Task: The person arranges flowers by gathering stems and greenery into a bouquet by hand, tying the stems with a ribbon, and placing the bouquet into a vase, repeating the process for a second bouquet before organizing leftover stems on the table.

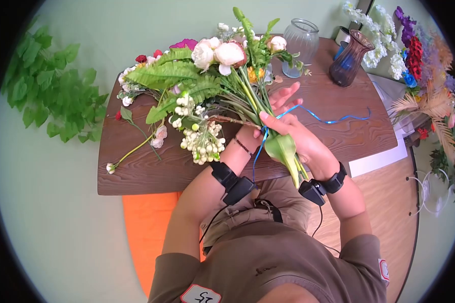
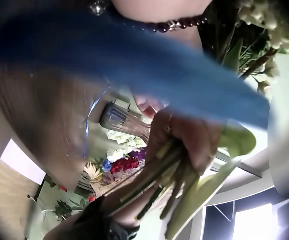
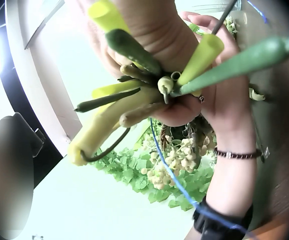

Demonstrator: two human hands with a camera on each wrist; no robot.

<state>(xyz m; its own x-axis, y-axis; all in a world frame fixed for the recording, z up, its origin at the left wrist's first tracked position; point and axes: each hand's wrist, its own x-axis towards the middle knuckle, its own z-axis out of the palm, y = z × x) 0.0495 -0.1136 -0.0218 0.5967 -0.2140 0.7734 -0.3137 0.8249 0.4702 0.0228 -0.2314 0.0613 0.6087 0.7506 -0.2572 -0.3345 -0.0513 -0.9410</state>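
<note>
A bouquet of artificial flowers [image 1: 222, 55] leans to the left over the table, with pale pink blooms, green fern leaves and white berries [image 1: 203, 144]. My right hand [image 1: 301, 136] grips its gathered stems, thumb across the front. Cut stem ends [image 3: 97, 120] stick out below that hand in the right wrist view. My left hand [image 1: 283, 98] lies behind the stems, its fingers loosely extended and partly hidden. A thin blue ribbon [image 1: 318, 120] passes at the stems by the right hand, one tail trailing right over the table, the other hanging past the front edge.
On the brown table [image 1: 338, 136] stand a clear glass vase [image 1: 302, 48] and a purple-tinted vase [image 1: 350, 58]. Loose flower stems [image 1: 134, 151] lie at the left. More artificial flowers [image 1: 414, 60] crowd the right side, near white paper [image 1: 381, 157]. Green foliage [image 1: 50, 86] hangs at the left wall.
</note>
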